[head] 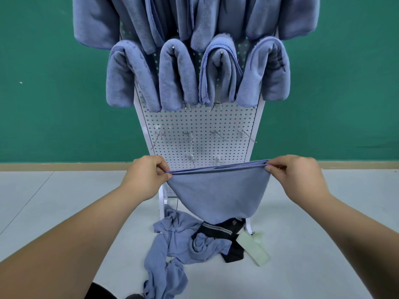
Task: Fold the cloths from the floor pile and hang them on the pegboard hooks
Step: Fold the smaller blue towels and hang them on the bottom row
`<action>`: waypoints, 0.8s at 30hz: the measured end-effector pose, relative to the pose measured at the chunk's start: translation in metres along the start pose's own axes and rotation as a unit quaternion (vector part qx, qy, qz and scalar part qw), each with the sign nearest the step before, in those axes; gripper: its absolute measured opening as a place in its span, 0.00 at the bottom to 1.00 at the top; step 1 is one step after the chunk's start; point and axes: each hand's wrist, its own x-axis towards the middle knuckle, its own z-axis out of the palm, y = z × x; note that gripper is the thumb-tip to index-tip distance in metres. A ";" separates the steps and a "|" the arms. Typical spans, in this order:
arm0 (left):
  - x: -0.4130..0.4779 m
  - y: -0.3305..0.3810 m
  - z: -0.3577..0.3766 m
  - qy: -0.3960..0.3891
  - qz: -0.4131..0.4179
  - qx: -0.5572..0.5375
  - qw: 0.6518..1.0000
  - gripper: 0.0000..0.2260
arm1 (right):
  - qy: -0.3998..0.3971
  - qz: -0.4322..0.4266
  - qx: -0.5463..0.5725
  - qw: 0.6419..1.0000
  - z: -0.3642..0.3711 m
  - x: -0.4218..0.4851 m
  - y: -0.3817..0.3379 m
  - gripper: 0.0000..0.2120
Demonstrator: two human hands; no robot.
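We have two grips on one blue cloth (218, 195). The left grip (149, 171) is pinched on its left top corner and the right grip (291, 171) on its right top corner, thumb against fingers. The top edge is pulled taut between the grips and shows doubled layers. The rest hangs below them in a rounded sag.

Just beyond the grips is the white pegboard (200, 124). Above them we count four folded blue cloths (177, 78) in one row on hooks. There is another row (207, 16) higher up, cut by the frame, so we can't count it.

Bare hooks (189, 134) between that row and the grips: four in a line, then two lower. Two more peek out under the hung cloths.

The floor pile (179, 240) lies below the grips at the board's foot. It has crumpled blue cloths (we can't tell how many), one black striped piece (218, 229) and one pale green piece (254, 249).
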 end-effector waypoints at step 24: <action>0.002 0.034 0.003 -0.005 -0.220 -0.488 0.845 0.03 | 0.040 0.256 0.482 0.837 0.007 0.000 -0.018 0.08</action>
